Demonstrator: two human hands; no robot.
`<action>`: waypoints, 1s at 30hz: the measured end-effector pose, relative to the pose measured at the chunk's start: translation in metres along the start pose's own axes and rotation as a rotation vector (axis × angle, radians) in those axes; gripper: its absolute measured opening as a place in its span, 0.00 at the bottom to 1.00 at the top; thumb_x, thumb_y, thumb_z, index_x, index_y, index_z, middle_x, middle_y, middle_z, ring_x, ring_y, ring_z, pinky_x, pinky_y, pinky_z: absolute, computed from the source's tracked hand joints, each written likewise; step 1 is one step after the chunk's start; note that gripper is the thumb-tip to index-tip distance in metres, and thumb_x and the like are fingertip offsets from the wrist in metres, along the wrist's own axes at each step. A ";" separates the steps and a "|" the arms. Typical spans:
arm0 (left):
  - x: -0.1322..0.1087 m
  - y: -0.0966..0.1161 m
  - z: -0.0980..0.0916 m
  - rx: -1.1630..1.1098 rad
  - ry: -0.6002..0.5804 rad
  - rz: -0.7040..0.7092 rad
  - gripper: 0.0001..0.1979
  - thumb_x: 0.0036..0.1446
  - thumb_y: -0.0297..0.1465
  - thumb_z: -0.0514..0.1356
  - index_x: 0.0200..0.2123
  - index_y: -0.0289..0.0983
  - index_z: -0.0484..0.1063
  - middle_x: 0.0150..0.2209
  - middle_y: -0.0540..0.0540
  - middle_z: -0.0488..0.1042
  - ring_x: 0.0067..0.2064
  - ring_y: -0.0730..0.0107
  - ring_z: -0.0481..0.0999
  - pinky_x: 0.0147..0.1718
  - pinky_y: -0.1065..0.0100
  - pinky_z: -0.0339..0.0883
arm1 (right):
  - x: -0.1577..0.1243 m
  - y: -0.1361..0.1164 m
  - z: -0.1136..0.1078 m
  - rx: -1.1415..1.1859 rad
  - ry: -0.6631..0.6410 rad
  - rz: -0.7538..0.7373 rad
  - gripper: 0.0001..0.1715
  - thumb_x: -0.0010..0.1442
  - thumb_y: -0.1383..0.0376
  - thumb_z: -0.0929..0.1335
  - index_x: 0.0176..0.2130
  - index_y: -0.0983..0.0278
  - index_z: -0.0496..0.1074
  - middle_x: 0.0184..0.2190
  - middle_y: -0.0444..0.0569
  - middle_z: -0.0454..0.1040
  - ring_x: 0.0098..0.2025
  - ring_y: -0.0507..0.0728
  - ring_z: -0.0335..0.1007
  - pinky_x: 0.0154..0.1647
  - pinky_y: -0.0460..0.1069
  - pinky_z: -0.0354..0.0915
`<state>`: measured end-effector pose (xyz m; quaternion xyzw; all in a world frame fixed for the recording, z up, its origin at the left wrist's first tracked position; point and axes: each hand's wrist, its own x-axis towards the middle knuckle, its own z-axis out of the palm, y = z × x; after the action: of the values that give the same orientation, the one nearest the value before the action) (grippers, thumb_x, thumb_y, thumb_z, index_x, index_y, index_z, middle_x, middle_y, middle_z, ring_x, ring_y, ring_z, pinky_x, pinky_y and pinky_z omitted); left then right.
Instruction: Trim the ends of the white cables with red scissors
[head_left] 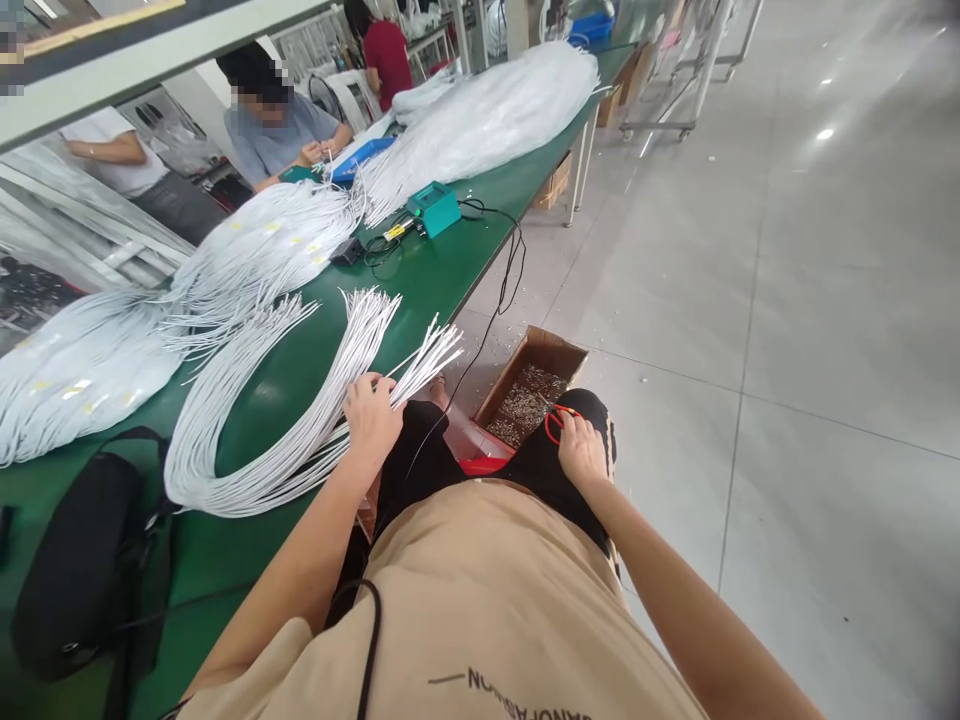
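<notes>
My left hand [373, 415] is closed around a bunch of white cables [431, 360] at the table's edge, and their loose ends fan out past my fingers. More of these cables curve back in a large U-shaped bundle [217, 480] on the green table. Over my right thigh, my right hand [583, 455] is closed on a pair of red-handled scissors [553, 424]. The blades are hard to make out against the dark trousers.
A cardboard box [491, 405] of small clippings stands on the floor between my knees. On the green table [480, 245] are a teal device [435, 208] with a black cord, piles of white cables [487, 120] and a black bag [79, 560]. A co-worker [281, 130] sits opposite.
</notes>
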<state>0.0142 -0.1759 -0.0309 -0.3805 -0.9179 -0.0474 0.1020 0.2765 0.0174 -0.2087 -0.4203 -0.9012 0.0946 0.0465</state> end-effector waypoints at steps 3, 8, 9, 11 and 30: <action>0.002 0.000 -0.001 -0.027 -0.008 0.006 0.16 0.56 0.31 0.57 0.48 0.35 0.66 0.51 0.35 0.67 0.53 0.46 0.65 0.48 0.51 0.61 | 0.001 0.000 0.004 0.000 -0.001 -0.018 0.26 0.65 0.70 0.54 0.60 0.71 0.60 0.47 0.60 0.70 0.47 0.61 0.62 0.44 0.53 0.56; 0.009 -0.001 -0.006 -0.081 -0.106 0.055 0.17 0.58 0.32 0.54 0.50 0.33 0.66 0.46 0.33 0.68 0.52 0.46 0.67 0.49 0.53 0.60 | -0.002 0.003 0.005 -0.001 -0.001 -0.043 0.27 0.65 0.70 0.53 0.61 0.71 0.60 0.46 0.60 0.70 0.47 0.61 0.62 0.44 0.53 0.56; 0.009 -0.001 -0.008 -0.100 -0.138 0.068 0.14 0.58 0.32 0.53 0.47 0.34 0.67 0.44 0.34 0.69 0.50 0.48 0.68 0.48 0.54 0.61 | -0.002 0.004 0.005 -0.003 0.000 -0.047 0.27 0.65 0.71 0.53 0.61 0.71 0.60 0.46 0.60 0.70 0.47 0.61 0.62 0.44 0.53 0.56; 0.008 -0.003 -0.015 -0.153 -0.213 0.090 0.10 0.59 0.33 0.51 0.39 0.37 0.69 0.41 0.37 0.70 0.47 0.51 0.70 0.47 0.56 0.62 | -0.004 0.007 0.006 -0.006 0.003 -0.055 0.27 0.64 0.72 0.54 0.61 0.71 0.60 0.45 0.60 0.70 0.47 0.61 0.62 0.44 0.54 0.56; 0.013 0.058 -0.083 -1.283 -1.017 0.070 0.17 0.58 0.38 0.59 0.47 0.34 0.67 0.23 0.53 0.64 0.23 0.79 0.58 0.24 0.72 0.54 | 0.013 0.006 0.013 0.015 0.101 -0.167 0.23 0.65 0.69 0.55 0.55 0.68 0.65 0.42 0.59 0.74 0.44 0.63 0.69 0.40 0.55 0.61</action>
<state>0.0593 -0.1398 0.0531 -0.3683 -0.6340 -0.3816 -0.5627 0.2707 0.0291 -0.2227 -0.3477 -0.9288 0.0761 0.1026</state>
